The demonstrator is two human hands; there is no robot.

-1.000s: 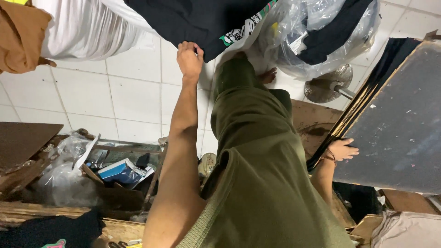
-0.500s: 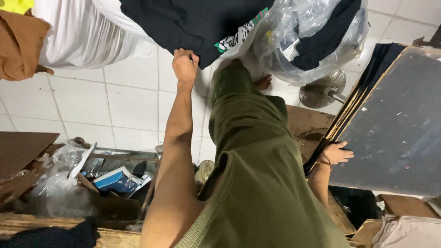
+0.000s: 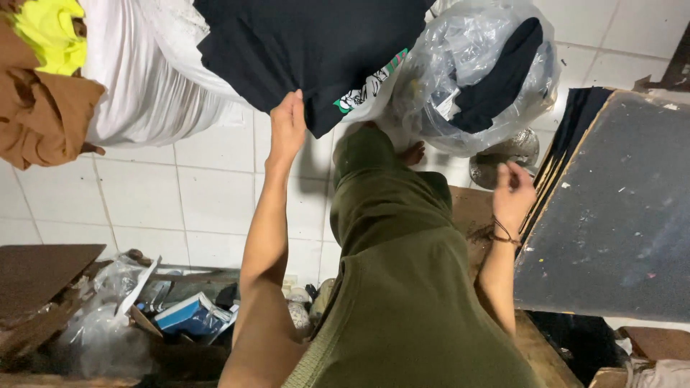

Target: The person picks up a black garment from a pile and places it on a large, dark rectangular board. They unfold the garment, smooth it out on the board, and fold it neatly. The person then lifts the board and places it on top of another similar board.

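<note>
Currently left hand (image 3: 286, 129) pinches the lower edge of the black printed shirt (image 3: 316, 50) at 12 o'clock, mid-pull by the look of it. Right hand (image 3: 513, 195) hangs loosely curled, empty, beside the dark board (image 3: 611, 215) at 3 o'clock. Clear plastic bag (image 3: 474, 79) at 1 o'clock holds dark cloth; a cleaner lift would want a firmer grab

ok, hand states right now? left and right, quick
Left hand: closed on the edge of the black T-shirt.
Right hand: fingers loosely curled, holding nothing, just off the dark board.
</note>
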